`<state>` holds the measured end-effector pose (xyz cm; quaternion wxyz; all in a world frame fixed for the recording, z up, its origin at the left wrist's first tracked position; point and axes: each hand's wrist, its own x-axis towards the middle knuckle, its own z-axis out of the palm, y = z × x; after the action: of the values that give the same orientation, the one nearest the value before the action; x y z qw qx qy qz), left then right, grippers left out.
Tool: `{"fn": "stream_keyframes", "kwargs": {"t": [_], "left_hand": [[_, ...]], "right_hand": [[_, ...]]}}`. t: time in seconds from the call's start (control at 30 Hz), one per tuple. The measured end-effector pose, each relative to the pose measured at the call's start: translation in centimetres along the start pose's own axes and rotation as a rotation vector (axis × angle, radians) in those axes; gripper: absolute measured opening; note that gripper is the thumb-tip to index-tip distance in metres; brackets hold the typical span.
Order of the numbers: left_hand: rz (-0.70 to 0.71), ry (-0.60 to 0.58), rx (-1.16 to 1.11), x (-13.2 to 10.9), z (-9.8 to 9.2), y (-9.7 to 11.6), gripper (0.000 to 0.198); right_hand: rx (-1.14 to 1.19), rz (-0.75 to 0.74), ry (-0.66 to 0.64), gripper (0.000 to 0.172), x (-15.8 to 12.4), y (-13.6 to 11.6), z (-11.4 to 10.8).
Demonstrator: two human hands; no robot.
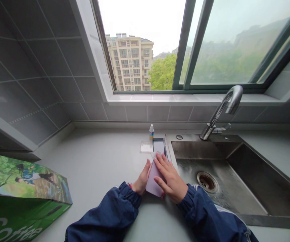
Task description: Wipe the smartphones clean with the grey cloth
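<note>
A pale lilac phone or phone case lies on the grey counter just left of the sink. My left hand grips its left edge with thumb up along the side. My right hand lies flat on top of it, fingers stretched out and pressing down. Just beyond the fingertips sit a second flat item with a dark edge, a small clear square piece and a little dropper bottle with a white cap.
A steel sink with a drain and a curved tap is at the right. A green printed paper bag stands at the left front. Grey tiled wall and a window ledge run behind.
</note>
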<state>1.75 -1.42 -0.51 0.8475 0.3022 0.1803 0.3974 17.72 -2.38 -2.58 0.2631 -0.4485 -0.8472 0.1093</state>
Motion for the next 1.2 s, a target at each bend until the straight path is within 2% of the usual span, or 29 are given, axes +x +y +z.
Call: {"fn": "stream_keyframes", "kwargs": {"t": [0.13, 0.27, 0.47, 0.8, 1.0, 1.2], "left_hand": [[0.01, 0.012, -0.023, 0.0, 0.4, 0.1, 0.07], [-0.005, 0.02, -0.017, 0.0, -0.3, -0.1, 0.072], [-0.149, -0.112, 0.106, 0.1, -1.2, -0.2, 0.089], [-0.09, -0.066, 0.102, 0.2, -0.9, -0.1, 0.08], [-0.128, -0.089, 0.115, 0.2, -1.3, -0.3, 0.085], [-0.138, -0.103, 0.108, 0.2, -1.3, -0.4, 0.089]], "right_hand": [[0.006, -0.029, -0.011, 0.064, 0.0, 0.1, -0.2], [0.015, -0.039, -0.017, 0.062, 0.1, 0.2, -0.5], [0.075, -0.008, -0.027, 0.057, 0.3, 0.2, -0.8], [0.123, 0.026, 0.031, 0.05, 0.3, -0.1, -0.9], [0.137, 0.051, 0.022, 0.047, 0.3, 0.0, -0.9], [0.165, 0.027, 0.069, 0.044, 0.4, 0.1, -0.8]]}}
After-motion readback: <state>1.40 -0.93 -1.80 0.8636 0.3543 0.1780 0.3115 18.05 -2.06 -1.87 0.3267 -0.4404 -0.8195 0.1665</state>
